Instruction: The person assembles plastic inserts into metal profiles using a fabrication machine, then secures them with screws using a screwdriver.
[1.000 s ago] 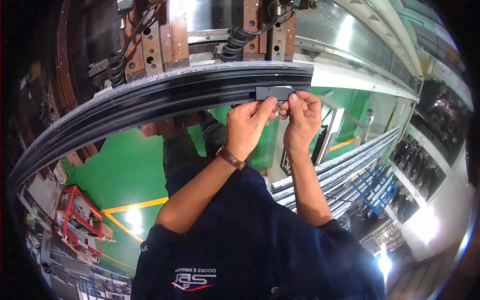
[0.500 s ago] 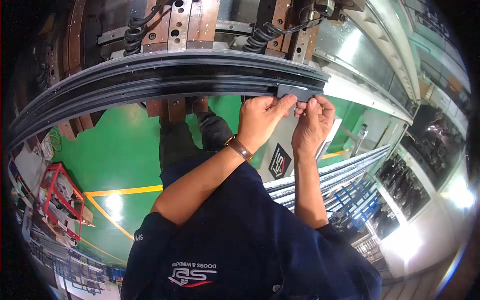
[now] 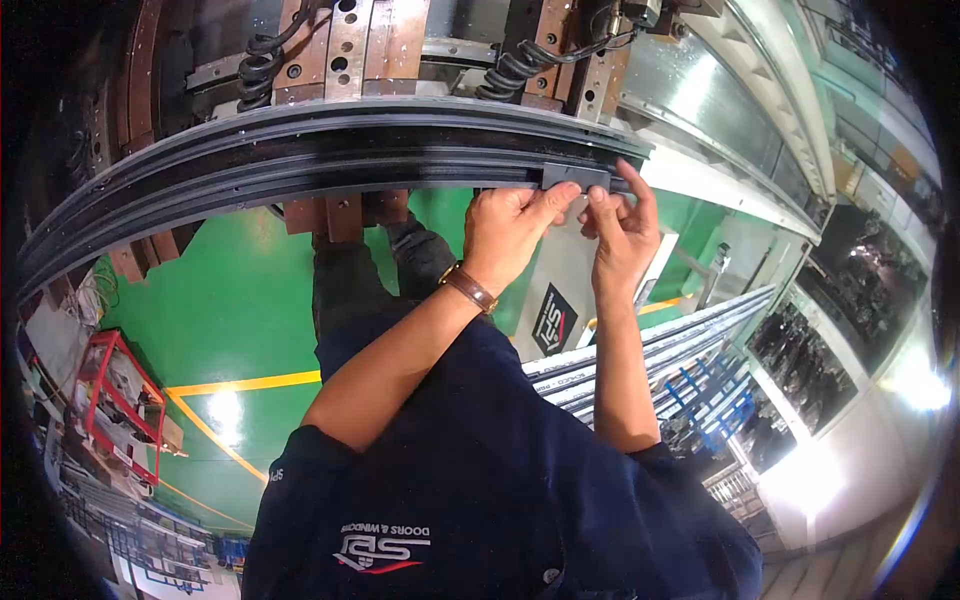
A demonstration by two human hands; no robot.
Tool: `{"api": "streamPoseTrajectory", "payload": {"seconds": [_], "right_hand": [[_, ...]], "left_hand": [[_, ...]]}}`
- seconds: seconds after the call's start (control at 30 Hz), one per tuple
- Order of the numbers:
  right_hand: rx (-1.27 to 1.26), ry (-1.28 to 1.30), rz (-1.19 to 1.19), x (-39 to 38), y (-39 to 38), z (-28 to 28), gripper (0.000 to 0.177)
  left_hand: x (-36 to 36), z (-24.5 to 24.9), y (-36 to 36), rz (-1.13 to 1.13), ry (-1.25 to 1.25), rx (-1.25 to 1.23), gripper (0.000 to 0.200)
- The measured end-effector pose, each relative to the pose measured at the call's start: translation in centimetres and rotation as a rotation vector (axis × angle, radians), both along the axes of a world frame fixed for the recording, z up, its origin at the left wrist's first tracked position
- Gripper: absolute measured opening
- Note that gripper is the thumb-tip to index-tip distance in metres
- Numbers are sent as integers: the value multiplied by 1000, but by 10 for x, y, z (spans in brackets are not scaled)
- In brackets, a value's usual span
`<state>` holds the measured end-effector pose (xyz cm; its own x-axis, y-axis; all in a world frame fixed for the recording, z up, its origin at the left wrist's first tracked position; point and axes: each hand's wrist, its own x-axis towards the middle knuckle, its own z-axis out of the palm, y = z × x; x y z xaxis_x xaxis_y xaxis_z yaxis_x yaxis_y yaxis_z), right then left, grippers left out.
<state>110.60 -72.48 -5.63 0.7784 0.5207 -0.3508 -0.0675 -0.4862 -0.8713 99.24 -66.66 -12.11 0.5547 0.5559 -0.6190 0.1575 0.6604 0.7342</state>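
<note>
A long dark grey profile [image 3: 330, 160] lies across the machine, curved by the lens. Near its right end a small grey block [image 3: 575, 177] sits against the front edge. My left hand [image 3: 508, 228], with a brown-strapped watch on the wrist, presses its thumb on the block's lower left part, its other fingers curled below. The thumb of my right hand [image 3: 622, 232] touches the block's lower right corner, while the index finger points up beside the profile's end. The underside of the block is hidden.
Copper-coloured machine supports [image 3: 395, 40] and black coiled cables [image 3: 520, 72] stand behind the profile. A red cart [image 3: 118, 400] is at the left on the green floor. Long wrapped profiles [image 3: 680, 345] and a blue rack [image 3: 712, 400] are at the right.
The grey block has moved slightly left and now lies closer against the profile. Both hands have shifted with it, and my right index finger has lifted off the block and straightened.
</note>
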Motion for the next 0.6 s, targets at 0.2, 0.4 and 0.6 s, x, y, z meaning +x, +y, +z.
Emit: {"api": "streamPoseTrajectory", "payload": {"seconds": [0.2, 0.4, 0.6], "right_hand": [[-176, -112, 276, 13, -4, 2, 43], [-283, -207, 361, 16, 0, 9, 38], [-315, -261, 412, 20, 0, 9, 39]], "left_hand": [[-1, 3, 4, -34, 36, 15, 42], [0, 3, 1, -37, 60, 79, 42], [0, 3, 2, -32, 58, 82, 40]]}}
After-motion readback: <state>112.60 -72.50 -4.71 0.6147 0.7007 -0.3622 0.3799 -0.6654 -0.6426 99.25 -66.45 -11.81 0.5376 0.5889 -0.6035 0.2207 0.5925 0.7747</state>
